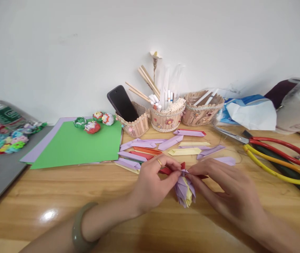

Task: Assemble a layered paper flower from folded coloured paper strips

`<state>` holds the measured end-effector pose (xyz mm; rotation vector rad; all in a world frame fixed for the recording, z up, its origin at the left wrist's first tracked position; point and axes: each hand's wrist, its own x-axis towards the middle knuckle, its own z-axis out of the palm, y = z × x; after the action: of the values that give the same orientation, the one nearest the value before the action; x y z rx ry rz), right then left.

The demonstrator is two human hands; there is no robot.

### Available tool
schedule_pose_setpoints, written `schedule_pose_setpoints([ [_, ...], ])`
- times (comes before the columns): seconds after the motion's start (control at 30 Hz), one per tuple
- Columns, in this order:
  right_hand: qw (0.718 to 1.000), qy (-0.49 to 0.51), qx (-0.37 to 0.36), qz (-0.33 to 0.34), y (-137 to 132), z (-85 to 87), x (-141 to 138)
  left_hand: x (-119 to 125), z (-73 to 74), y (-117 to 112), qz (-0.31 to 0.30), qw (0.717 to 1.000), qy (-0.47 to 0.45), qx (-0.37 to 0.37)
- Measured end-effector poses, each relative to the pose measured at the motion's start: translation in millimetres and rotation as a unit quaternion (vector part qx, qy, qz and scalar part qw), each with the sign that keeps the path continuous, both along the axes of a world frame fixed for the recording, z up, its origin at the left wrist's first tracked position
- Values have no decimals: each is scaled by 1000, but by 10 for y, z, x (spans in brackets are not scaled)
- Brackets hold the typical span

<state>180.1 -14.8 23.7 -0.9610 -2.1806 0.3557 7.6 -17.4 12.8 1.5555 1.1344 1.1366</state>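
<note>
Between my two hands is a folded paper flower with purple and yellow petals and some red paper at its upper end. My left hand pinches that upper end between thumb and index finger. From the other side, my right hand pinches the same end, its fingertips almost touching the left ones. Just behind the hands lie several folded paper strips, among them a yellow strip, a purple strip and a red strip. The fingertips hide part of the red paper.
Large scissors with red and yellow handles lie at right. Green paper on the left bears several small paper flowers. A phone leans in a wooden-stick basket beside two similar baskets. A grey board lies far left.
</note>
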Motion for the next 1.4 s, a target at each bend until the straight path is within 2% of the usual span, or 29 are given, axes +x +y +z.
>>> schedule_pose_setpoints([
  [0.1,999,21,-27,1,16,-1,0,7,-17,31,-28,995,-37,-93],
  [0.17,995,38,-91,-1,36,9,1,8,-29,44,-27,991,-54,-120],
  [0.27,976,52,-210,-12,68,32,0,6,-40,44,-10,992,-59,-109],
  [0.33,963,59,-263,-15,86,42,-3,3,-41,39,-4,994,-55,-95],
  [0.47,954,63,-292,-18,104,37,-8,-4,-40,48,-3,994,-56,-91],
  [0.6,965,41,-258,-15,94,19,-12,-3,-54,80,-23,988,-57,-144],
  [0.7,979,18,-201,-16,69,1,-15,7,-71,97,-31,983,-47,-175],
  [0.83,997,-37,-70,9,46,-22,-6,5,-82,106,-26,991,-42,-126],
  [0.93,998,-45,-18,40,56,-30,13,-25,-68,114,-52,987,-102,-110],
  [1.07,998,-17,32,46,79,-24,39,-56,-40,130,-85,950,-239,-185],
  [1.13,997,-13,61,44,91,-24,47,-53,-40,132,-84,948,-242,-187],
  [1.2,996,-16,84,31,103,-26,48,-45,-53,127,-95,961,-206,-156],
  [1.3,994,-6,111,-13,107,-13,41,-39,-79,106,-75,983,-155,-59],
  [1.4,996,32,63,-47,73,44,23,-43,-78,75,-30,994,-84,66],
])
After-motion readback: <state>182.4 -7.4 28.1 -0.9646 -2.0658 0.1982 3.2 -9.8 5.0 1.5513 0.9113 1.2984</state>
